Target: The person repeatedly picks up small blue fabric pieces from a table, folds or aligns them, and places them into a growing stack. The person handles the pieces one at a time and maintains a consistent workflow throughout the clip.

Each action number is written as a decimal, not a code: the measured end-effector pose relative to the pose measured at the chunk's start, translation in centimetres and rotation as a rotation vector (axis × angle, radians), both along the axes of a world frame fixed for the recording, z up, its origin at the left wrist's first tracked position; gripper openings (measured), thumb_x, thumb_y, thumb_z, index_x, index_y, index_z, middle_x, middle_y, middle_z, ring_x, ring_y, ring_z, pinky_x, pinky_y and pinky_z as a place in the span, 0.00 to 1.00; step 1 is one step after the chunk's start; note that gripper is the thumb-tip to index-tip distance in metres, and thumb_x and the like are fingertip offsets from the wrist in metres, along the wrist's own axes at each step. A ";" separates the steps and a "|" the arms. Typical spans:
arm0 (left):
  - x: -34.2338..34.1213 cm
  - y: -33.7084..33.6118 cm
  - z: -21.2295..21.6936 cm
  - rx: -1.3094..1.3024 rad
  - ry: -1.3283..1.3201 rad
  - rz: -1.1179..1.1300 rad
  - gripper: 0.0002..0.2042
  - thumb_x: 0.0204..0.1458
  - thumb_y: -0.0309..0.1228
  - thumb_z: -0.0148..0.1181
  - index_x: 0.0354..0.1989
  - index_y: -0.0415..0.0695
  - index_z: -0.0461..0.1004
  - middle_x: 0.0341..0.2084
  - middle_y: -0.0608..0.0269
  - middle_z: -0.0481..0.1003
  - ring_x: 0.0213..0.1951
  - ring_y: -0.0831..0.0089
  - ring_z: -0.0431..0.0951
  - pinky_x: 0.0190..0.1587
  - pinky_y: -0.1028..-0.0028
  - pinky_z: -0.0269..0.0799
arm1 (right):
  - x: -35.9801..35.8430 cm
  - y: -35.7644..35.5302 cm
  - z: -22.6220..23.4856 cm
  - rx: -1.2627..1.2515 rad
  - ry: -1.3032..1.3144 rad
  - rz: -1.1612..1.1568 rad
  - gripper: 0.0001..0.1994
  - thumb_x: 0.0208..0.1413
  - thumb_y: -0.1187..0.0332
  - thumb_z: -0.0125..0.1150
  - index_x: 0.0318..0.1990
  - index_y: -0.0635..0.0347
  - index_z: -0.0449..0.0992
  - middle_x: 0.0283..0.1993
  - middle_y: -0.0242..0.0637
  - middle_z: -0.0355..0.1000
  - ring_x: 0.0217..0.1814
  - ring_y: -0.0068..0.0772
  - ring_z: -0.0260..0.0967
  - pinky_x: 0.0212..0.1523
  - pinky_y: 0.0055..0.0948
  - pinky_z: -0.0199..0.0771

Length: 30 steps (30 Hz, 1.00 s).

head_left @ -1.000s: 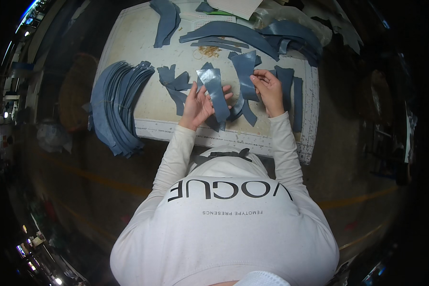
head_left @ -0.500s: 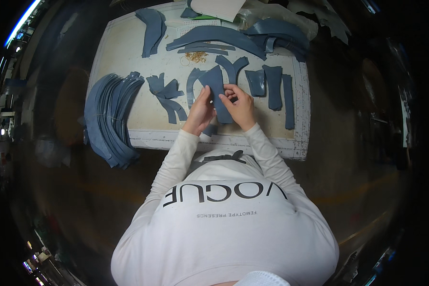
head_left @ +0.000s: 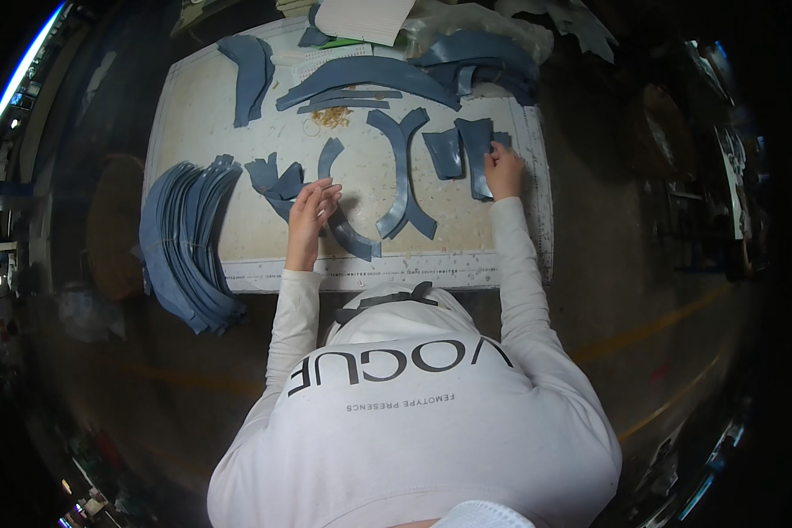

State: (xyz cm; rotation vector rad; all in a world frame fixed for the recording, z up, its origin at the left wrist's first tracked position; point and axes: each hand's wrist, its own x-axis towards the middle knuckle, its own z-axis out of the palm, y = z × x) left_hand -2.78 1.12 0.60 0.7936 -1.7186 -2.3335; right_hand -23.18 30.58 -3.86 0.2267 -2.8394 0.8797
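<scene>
My left hand (head_left: 312, 216) hovers low over the table, palm turned inward, its fingers apart and holding nothing. Under and beside it lie a curved blue strip (head_left: 350, 236) and a crumpled group of blue leather-like pieces (head_left: 277, 183). Farther right, my right hand (head_left: 504, 172) has curled fingers at the right edge of a wide blue leather-like piece (head_left: 474, 158). A narrow blue strip (head_left: 502, 139) shows just behind that hand, mostly covered by it. Left of these is a shorter blue piece (head_left: 443, 155). Two curved strips (head_left: 403, 176) lie back to back between my hands.
A thick tied stack of curved blue pieces (head_left: 189, 238) overhangs the white table's (head_left: 264, 280) left front edge. Along the back lie long blue pieces (head_left: 370, 77), a bent blue piece (head_left: 252, 77), yellowish rubber bands (head_left: 330, 117), papers (head_left: 365, 19) and clear plastic (head_left: 480, 25).
My hands have parted from the wide blue piece they held together. The right hand moved right to the pieces there; the left moved left and opened. The view shifted slightly.
</scene>
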 end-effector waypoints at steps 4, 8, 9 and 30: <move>1.9 -2.3 -2.4 -0.256 -0.016 0.152 0.11 0.57 0.33 0.51 0.44 0.42 0.73 0.36 0.62 0.77 0.38 0.75 0.76 0.41 0.78 0.69 | 2.5 -1.3 0.9 0.220 0.047 -0.024 0.24 0.46 0.71 0.64 0.54 0.59 0.69 0.45 0.52 0.67 0.45 0.49 0.70 0.46 0.37 0.73; 2.8 -2.5 -3.5 -0.822 -0.194 0.167 0.09 0.50 0.34 0.58 0.35 0.42 0.76 0.25 0.63 0.78 0.25 0.74 0.76 0.31 0.74 0.70 | 3.8 -2.5 1.7 0.253 -0.078 -0.010 0.28 0.46 0.71 0.64 0.57 0.57 0.65 0.47 0.51 0.66 0.46 0.51 0.70 0.47 0.40 0.73; 2.8 -2.1 -3.5 -0.892 -0.221 0.166 0.09 0.48 0.34 0.59 0.34 0.43 0.75 0.23 0.63 0.77 0.24 0.72 0.76 0.30 0.73 0.70 | 3.9 -2.5 1.8 0.251 -0.049 0.000 0.28 0.45 0.71 0.64 0.57 0.57 0.65 0.46 0.51 0.66 0.45 0.52 0.71 0.46 0.40 0.73; 3.9 2.3 -4.0 -1.104 -0.434 -0.013 0.12 0.34 0.36 0.68 0.20 0.42 0.74 0.17 0.64 0.74 0.21 0.69 0.75 0.26 0.71 0.69 | 12.7 -17.4 3.3 -0.360 -0.050 0.995 0.16 0.46 0.71 0.58 0.45 0.54 0.75 0.41 0.38 0.69 0.47 0.42 0.62 0.48 0.34 0.66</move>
